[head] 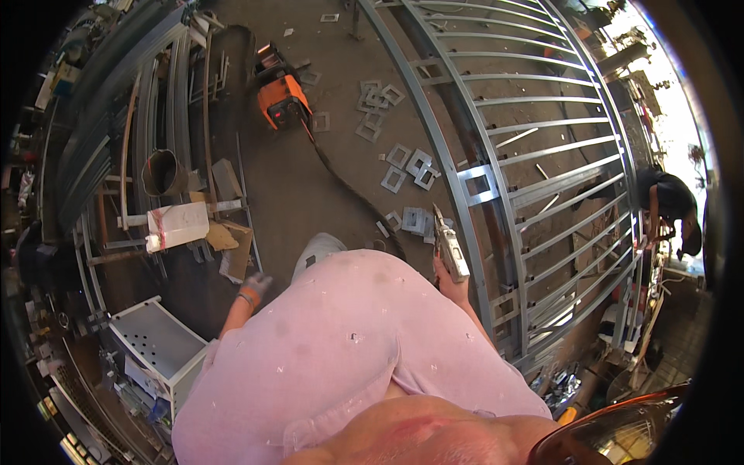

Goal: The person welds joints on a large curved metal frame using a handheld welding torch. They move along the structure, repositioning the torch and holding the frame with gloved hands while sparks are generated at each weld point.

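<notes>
My right hand (451, 283) is wrapped around a pale, worn welding gun (450, 247) with a narrow nozzle that points away from me. The gun is beside the near rail (433, 133) of a large metal frame. On that rail and the one next to it, a bright rectangular plate with a cut-out (478, 185) bridges the gap. My left hand (256, 286) hangs low at my side, grey over the fingers, with an orange band at the wrist; it appears to hold nothing. Several flat square metal plates (415, 221) lie on the floor near the gun.
An orange machine (283, 99) stands on the floor, and a dark hose (343, 183) runs from it towards me. At left are metal profiles (174, 99), a bucket (163, 173) and a grey-topped cabinet (160, 334). Another person (668, 200) bends over beyond the barred frame (552, 122).
</notes>
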